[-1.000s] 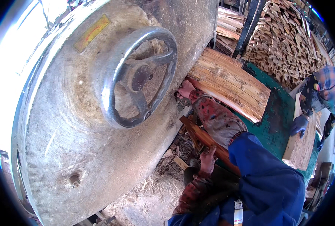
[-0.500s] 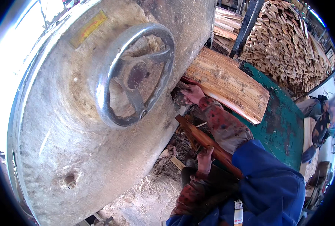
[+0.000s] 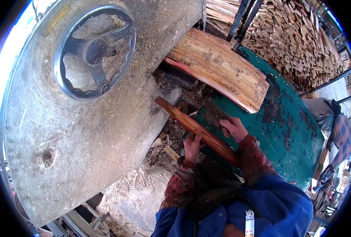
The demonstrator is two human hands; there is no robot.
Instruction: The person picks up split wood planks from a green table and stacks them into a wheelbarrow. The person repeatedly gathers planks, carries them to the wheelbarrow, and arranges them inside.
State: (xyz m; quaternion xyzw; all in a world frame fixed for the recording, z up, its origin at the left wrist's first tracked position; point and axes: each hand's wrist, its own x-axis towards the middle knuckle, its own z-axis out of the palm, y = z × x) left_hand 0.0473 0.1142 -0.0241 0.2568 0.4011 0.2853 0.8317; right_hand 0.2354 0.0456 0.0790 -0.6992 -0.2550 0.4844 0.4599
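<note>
A big, pale, dusty machine cover [image 3: 88,146] fills the left. To its right stretches a green tabletop [image 3: 302,134], bearing a wide block of boards [image 3: 223,71] at the far side. A metal wheel [image 3: 96,51] sits on the cover. Nearer, a long reddish piece of wood [image 3: 207,140] slants between the two hands. The left hand [image 3: 191,147] has its fingers closed on the wood's near edge, thumb on top. The right hand [image 3: 234,128], just beyond the wood, has its fingers curled around a dark flat scrap [image 3: 214,115], its material unclear. A yellow sticker [image 3: 56,19] marks the cover's far end; a white tag [image 3: 249,223] with red print, too small to read, shows on the blue clothing [image 3: 278,197].
</note>
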